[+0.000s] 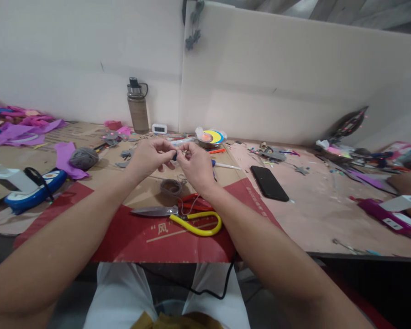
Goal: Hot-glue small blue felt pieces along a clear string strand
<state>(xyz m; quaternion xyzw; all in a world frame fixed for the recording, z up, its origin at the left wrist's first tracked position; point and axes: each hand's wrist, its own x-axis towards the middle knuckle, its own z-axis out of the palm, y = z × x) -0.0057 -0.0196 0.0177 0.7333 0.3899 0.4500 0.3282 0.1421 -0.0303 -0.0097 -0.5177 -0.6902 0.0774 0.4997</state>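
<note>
My left hand (150, 157) and my right hand (195, 165) meet above the table, fingertips pinched close together. Between them is a small dark blue piece (175, 156), too small to name. Both hands seem to grip it. Under my hands lies a loose coil of grey cord (171, 186), and a strand runs from it toward the scissors. The scissors (157, 210), with one yellow and one red handle, rest on a red printed sheet (123, 237) close to me. Just past my right hand is a white stick (228, 166) with a blue end.
A ball of grey yarn (84, 158) and a blue-and-white power strip (37, 189) are on the left. A drink bottle (137, 107), a small digital clock (159, 129) and a bowl (210, 138) stand at the back. A black phone (269, 183) lies right. Another person's hand (409, 187) shows at the right edge.
</note>
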